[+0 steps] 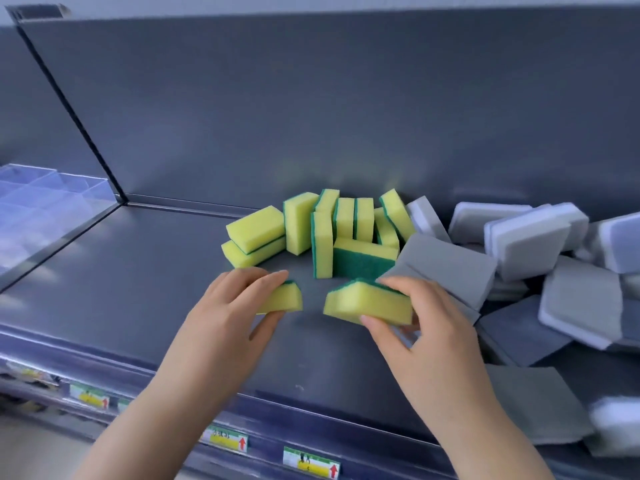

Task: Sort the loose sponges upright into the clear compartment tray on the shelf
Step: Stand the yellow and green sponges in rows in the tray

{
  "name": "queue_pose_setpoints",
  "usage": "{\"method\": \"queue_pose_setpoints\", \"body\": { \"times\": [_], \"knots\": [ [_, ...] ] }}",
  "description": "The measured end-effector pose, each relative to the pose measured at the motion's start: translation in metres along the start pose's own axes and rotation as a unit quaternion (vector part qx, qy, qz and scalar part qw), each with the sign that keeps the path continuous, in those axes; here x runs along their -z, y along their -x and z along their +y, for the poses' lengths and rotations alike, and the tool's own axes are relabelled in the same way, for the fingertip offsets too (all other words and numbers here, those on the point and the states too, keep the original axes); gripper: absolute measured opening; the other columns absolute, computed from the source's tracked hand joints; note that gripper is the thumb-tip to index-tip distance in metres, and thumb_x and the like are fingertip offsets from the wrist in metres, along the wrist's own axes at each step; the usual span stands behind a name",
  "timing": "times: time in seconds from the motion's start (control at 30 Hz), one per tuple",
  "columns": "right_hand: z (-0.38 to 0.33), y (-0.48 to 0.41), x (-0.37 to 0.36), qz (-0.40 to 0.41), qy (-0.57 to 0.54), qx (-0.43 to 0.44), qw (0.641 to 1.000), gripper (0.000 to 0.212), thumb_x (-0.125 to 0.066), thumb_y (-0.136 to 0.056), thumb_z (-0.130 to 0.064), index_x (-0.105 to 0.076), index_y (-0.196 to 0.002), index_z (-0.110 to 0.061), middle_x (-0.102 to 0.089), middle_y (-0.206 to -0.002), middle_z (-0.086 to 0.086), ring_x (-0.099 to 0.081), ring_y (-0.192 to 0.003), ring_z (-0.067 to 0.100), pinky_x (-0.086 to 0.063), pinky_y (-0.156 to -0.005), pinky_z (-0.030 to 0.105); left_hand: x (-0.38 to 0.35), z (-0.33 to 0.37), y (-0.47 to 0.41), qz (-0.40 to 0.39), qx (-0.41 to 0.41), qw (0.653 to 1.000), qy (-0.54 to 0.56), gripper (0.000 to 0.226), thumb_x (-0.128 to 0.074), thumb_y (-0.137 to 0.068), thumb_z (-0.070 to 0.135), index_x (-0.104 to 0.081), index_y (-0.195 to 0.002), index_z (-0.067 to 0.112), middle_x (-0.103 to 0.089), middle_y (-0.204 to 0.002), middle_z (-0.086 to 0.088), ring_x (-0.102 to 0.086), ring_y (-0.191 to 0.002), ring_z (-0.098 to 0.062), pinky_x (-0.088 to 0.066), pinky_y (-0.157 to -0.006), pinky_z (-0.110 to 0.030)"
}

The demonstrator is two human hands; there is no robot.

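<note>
Sponges (367, 301) sit clamped in both grips: left hand (225, 306) holds one, right hand (433, 327) another.

A dark grey metal shelf deck (145, 289) lies under the left hand (221, 310) and the right hand (429, 327) and stretches off to the left, with a soft pale sheen on it. Beyond both hands rises a plain grey back panel (311, 98), topped by a strip of pale wall (311, 3). Far up and left of the left hand a dark seam (69, 109) slants down the panel. Nearer than the wrists, the front rail (263, 415) carries yellow-and-green price labels (311, 462) with red arrows. Pale floor (52, 455) shows below, left of the left forearm.
</note>
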State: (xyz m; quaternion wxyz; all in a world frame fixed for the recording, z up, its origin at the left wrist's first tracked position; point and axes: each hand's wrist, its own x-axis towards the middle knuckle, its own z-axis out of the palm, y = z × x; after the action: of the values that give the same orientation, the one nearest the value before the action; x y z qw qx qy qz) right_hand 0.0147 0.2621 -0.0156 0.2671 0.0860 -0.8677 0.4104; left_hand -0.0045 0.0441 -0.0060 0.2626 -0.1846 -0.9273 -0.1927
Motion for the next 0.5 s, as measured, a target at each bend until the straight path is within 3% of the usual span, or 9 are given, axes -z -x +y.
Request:
{"method": "queue_pose_setpoints", "body": {
  "times": [0.07, 0.17, 0.5],
  "knots": [
    [-0.004, 0.003, 0.0, 0.006, -0.004, 0.001, 1.0, 0.037, -0.072, -0.075, -0.038, -0.057, -0.107, -0.026, -0.054, -0.098, -0.014, -0.052, -0.09, 0.005, -0.048, -0.078, 0.021, 0.006, -0.004, 0.003, 0.004, 0.001, 1.0, -0.005, 0.038, -0.062, -0.079, 0.026, -0.064, -0.116, 0.015, -0.059, -0.104, 0.003, -0.055, -0.091, -0.016, -0.043, -0.078, -0.022],
    [-0.019, 0.003, -0.005, 0.024, 0.015, 0.025, 0.999, 0.038, -0.06, -0.075, -0.047, -0.056, -0.107, -0.027, -0.05, -0.094, -0.018, -0.044, -0.086, -0.002, -0.035, -0.077, 0.002, 0.019, -0.01, 0.011, 0.016, -0.013, 1.0, -0.004, 0.037, -0.062, -0.082, 0.029, -0.065, -0.116, 0.015, -0.055, -0.105, 0.007, -0.054, -0.092, -0.015, -0.041, -0.079, -0.02],
    [-0.113, 0.025, -0.082, -0.033, -0.022, 0.075, 0.996, 0.037, -0.059, -0.075, -0.046, -0.057, -0.104, -0.024, -0.055, -0.095, -0.014, -0.046, -0.091, -0.005, -0.032, -0.079, 0.0, 0.101, -0.087, 0.084, 0.046, -0.016, 0.998, -0.025, 0.039, -0.052, -0.085, 0.036, -0.065, -0.11, 0.009, -0.063, -0.099, 0.001, -0.053, -0.09, -0.016, -0.042, -0.081, -0.026]
  ]
}}
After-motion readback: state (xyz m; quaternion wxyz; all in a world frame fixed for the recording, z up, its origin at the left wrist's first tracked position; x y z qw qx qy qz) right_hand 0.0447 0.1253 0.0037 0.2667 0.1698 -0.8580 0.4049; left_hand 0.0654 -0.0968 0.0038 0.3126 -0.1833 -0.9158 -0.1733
